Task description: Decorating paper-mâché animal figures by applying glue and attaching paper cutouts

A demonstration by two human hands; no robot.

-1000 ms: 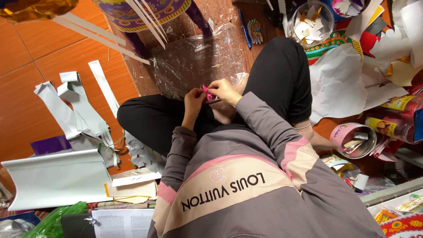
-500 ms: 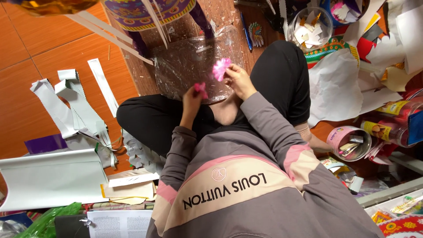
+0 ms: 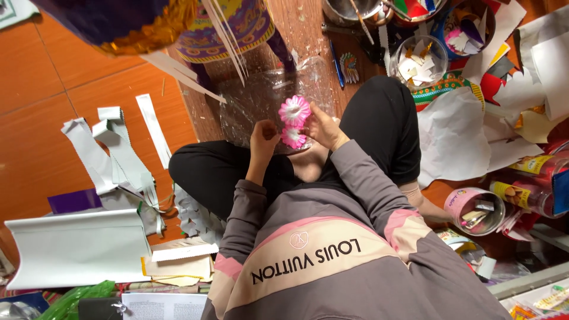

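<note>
A second pink-and-white paper flower (image 3: 294, 110) has come up in the right hand (image 3: 323, 125), pinched just above the smaller pink paper flower (image 3: 293, 137) held by the left hand (image 3: 264, 137), both before the clear plastic bag (image 3: 261, 98).

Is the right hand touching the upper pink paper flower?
Touching. The head view shows the right hand with fingertips on the edge of the upper pink paper flower.

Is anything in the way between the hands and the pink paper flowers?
No. The right hand already pinches the upper pink flower, and the left hand touches the lower pink flower. Nothing visible lies between them.
</note>
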